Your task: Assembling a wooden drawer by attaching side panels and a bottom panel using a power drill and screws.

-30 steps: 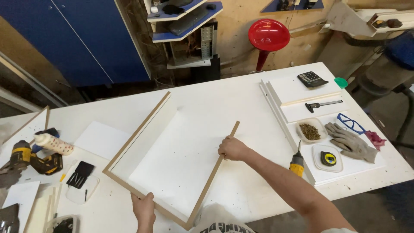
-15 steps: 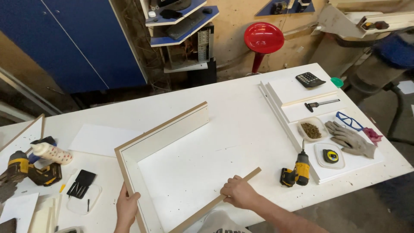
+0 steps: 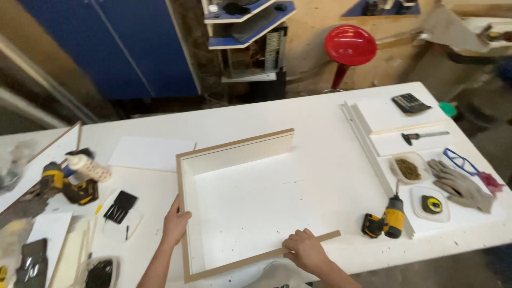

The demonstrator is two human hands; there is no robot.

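Near the bench's front edge, the three-sided frame point(image 3: 234, 202) is gripped by the left hand point(image 3: 176, 224) and right hand point(image 3: 305, 250); its open side could be racked if pressed unevenly.

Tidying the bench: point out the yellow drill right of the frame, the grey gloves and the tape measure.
yellow drill point(image 3: 385, 223), head view, on its body.
grey gloves point(image 3: 460, 185), head view, on the palm.
tape measure point(image 3: 431, 204), head view, on its case.

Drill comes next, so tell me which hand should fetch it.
Right, probably. The right hand rests on the frame's near rail, closest to the yellow drill; the left hand grips the frame's far side.
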